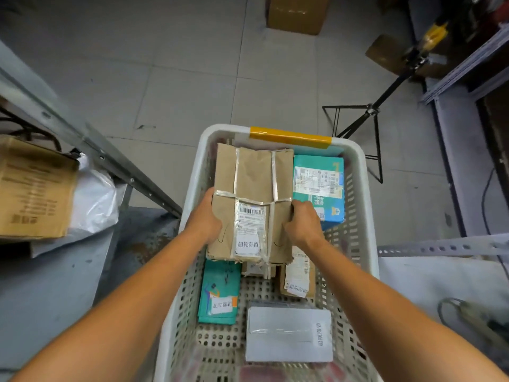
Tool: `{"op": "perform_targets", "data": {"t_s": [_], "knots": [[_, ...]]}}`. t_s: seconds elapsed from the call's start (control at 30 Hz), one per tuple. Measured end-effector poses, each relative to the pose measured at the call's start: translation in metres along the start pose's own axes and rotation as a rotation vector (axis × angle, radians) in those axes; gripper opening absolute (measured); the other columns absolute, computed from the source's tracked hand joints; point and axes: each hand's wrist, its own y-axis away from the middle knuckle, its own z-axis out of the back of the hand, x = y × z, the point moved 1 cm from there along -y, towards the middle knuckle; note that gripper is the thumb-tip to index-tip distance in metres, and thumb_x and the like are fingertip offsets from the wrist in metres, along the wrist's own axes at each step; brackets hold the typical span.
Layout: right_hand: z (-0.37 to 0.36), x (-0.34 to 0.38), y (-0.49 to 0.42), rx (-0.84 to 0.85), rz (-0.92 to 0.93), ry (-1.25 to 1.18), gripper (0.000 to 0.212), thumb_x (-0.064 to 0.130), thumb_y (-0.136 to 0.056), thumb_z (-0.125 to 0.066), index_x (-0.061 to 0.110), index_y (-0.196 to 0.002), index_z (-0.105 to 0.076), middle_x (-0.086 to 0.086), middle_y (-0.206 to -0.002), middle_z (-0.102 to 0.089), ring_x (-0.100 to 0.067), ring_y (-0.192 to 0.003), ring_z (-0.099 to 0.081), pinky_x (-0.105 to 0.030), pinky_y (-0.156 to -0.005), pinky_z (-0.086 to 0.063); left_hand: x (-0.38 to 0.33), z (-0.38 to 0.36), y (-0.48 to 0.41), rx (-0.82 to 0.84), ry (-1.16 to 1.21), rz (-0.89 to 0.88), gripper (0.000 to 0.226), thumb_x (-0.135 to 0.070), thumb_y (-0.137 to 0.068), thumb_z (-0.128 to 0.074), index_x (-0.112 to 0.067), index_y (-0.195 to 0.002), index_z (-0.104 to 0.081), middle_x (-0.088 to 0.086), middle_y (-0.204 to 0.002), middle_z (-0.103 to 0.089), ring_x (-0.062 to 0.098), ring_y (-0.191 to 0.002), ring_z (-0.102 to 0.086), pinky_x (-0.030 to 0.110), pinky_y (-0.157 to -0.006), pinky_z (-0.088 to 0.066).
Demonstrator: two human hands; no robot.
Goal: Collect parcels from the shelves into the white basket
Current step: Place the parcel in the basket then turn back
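While reaching into the white basket (366,188), clamping the brown parcel (253,175) between left hand (205,220) and right hand (303,223). Curling fingers (298,208) round both long edges.

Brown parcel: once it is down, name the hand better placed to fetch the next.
Left, probably. The left hand grips the brown parcel on the side nearest the left shelf, which bears a cardboard box and a white bag; the right hand is by the right shelf, showing no parcels.

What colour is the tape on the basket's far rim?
Yellow-orange; the tape on the white basket shows best in the head view.
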Motion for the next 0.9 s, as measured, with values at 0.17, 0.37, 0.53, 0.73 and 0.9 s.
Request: {"op": "perform_targets", "data": {"t_s": [0.17,0.37,0.53,0.73,0.9], "knots": [[-0.016,-0.001,-0.015,-0.016,0.027,-0.017,0.025,0.000,-0.092,-0.055,0.007,-0.116,-0.055,-0.011,-0.118,-0.049,-0.032,-0.103,-0.056,-0.044,-0.094,-0.050,0.003,-0.016,-0.026,-0.049,0.006,0.069,0.078,0.010,-0.091,-0.045,-0.037,-0.150,-0.025,0.005,-0.126,-0.055,0.025,-0.105,-0.053,0.041,-0.090,-0.050],[-0.025,-0.010,-0.018,-0.080,0.108,0.061,0.029,0.001,-0.090,-0.056,0.008,-0.119,-0.053,-0.010,-0.117,-0.051,-0.030,-0.103,-0.055,-0.042,-0.084,-0.051,0.007,-0.023,-0.038,-0.047,-0.061,0.130,0.080,0.004,-0.091,-0.056,-0.033,-0.153,-0.021,0.006,-0.133,-0.055,0.028,-0.108,-0.056,0.038,-0.090,-0.049],[-0.008,-0.008,-0.026,-0.073,0.217,0.153,0.045,-0.001,-0.091,-0.053,0.008,-0.134,-0.047,-0.014,-0.124,-0.050,-0.034,-0.107,-0.054,-0.046,-0.086,-0.051,-0.003,-0.013,-0.029,-0.017,-0.049,0.108,0.075,0.000,-0.094,-0.059,-0.022,-0.155,-0.022,0.007,-0.140,-0.052,0.029,-0.125,-0.052,0.037,-0.101,-0.043],[0.045,-0.006,-0.021,0.106,0.141,0.199,0.041,0.024,-0.094,-0.058,0.006,-0.131,-0.053,-0.017,-0.128,-0.055,-0.036,-0.114,-0.055,-0.042,-0.092,-0.048,-0.026,0.019,-0.003,0.016,-0.247,0.009,0.057,-0.019,-0.097,-0.059,-0.021,-0.149,-0.038,0.010,-0.140,-0.053,0.029,-0.122,-0.054,0.036,-0.101,-0.047],[0.100,0.008,0.012,0.135,0.101,0.202,0.042,0.030,-0.098,-0.056,0.008,-0.134,-0.051,-0.015,-0.136,-0.056,-0.033,-0.121,-0.054,-0.041,-0.098,-0.046,-0.059,0.047,0.028,0.043,-0.420,-0.113,0.051,-0.023,-0.097,-0.056,-0.024,-0.146,-0.042,0.011,-0.142,-0.052,0.032,-0.120,-0.056,0.041,-0.095,-0.052]]}}
